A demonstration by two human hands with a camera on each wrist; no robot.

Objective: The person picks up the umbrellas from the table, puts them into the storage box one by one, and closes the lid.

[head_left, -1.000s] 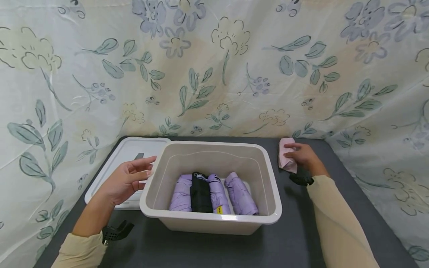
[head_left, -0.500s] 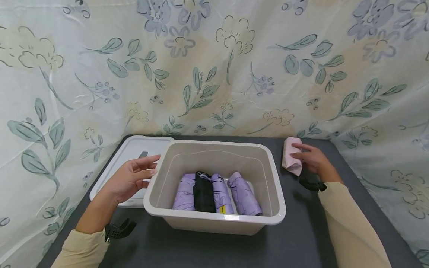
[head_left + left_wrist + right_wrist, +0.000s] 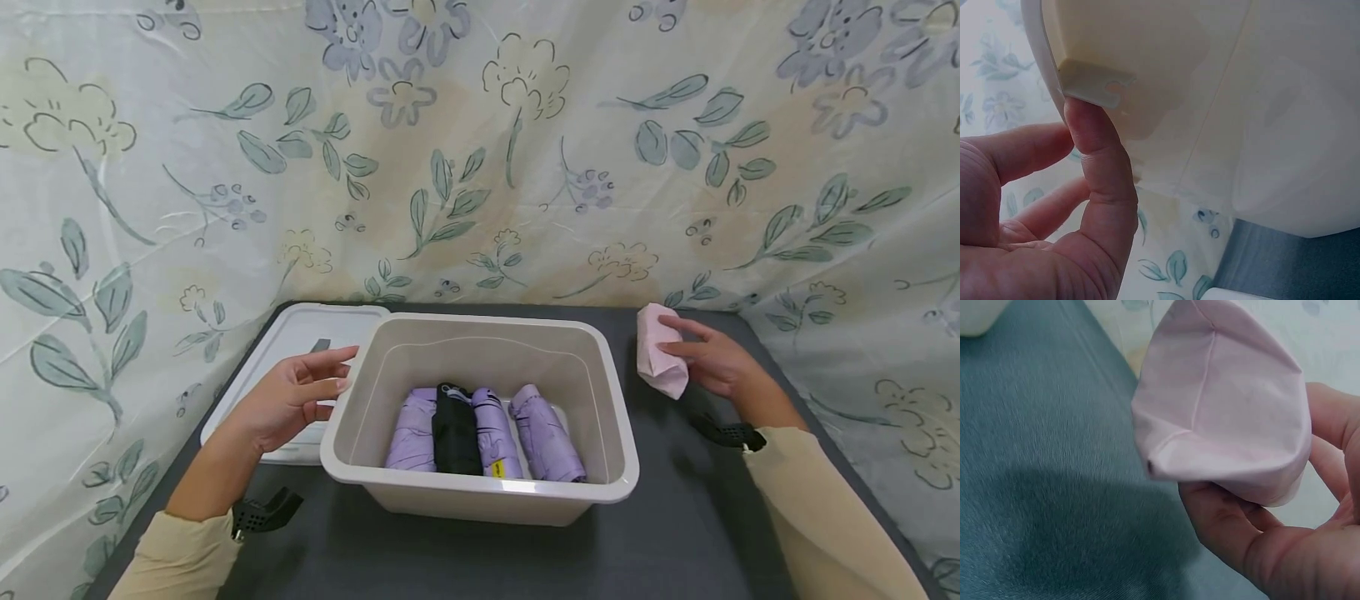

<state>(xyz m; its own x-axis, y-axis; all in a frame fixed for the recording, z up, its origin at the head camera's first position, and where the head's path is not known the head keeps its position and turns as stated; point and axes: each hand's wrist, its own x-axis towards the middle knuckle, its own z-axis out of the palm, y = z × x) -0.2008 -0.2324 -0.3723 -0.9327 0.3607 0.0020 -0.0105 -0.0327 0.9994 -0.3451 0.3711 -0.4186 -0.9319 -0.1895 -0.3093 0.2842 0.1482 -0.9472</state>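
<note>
At the far right, my right hand (image 3: 720, 360) pinches a pink fabric bundle, apparently a folded umbrella (image 3: 660, 354), between thumb and fingers. The right wrist view shows the seamed end of this pink umbrella (image 3: 1241, 406) tipped toward the camera, with a shadow on the cloth below. At the left of a beige plastic bin (image 3: 480, 492), my left hand (image 3: 288, 398) touches the outside of the rim with relaxed fingers. A fingertip (image 3: 1088, 122) meets a small rib under that rim. Inside lie purple folded umbrellas (image 3: 543, 433) and a black one (image 3: 456, 433), side by side.
A white lid (image 3: 258, 362) lies flat behind and left of the bin, partly covered by it and my left hand. Dark grey cloth (image 3: 450, 558) covers the table. A floral curtain (image 3: 450, 167) hangs close along the back and sides.
My right hand has drawn back to the right, and the pink umbrella has come with it, slightly raised. The left hand stays at the bin's rim. The view shifted slightly.
</note>
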